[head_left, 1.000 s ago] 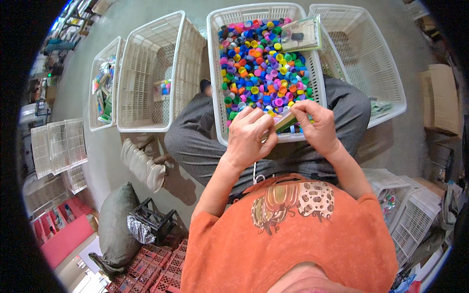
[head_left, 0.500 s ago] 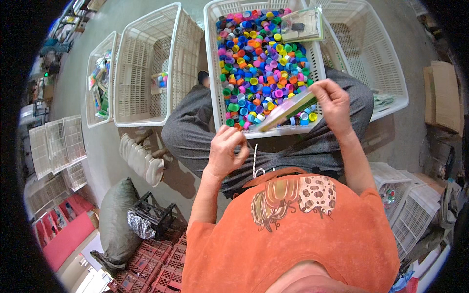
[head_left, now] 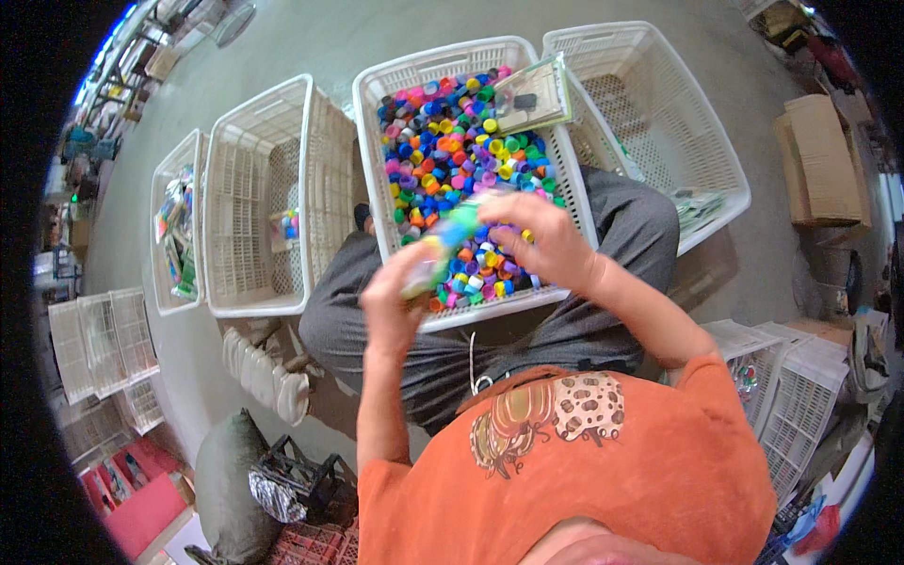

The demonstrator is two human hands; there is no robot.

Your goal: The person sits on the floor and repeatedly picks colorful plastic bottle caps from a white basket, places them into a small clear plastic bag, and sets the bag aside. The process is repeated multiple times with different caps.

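Note:
Between my hands, slanting over a white basket of mixed coloured plastic caps, is a motion-blurred flat package with green, blue and yellow pieces. My left hand grips its lower-left end. My right hand is at its upper-right end, fingers curled onto it. A clear package with a dark rectangle rests on the basket's upper-right corner. The basket sits between my bent legs.
Two white baskets stand at left, one holding colourful packages; another at right holds flat packages. Around me are a folded cardboard box, a grey sack, red crates and stacked white baskets.
The package, earlier seen edge-on, is turned to show coloured pieces. My left hand left it, then returned to it lower left. The whole view has shifted, with the baskets further left.

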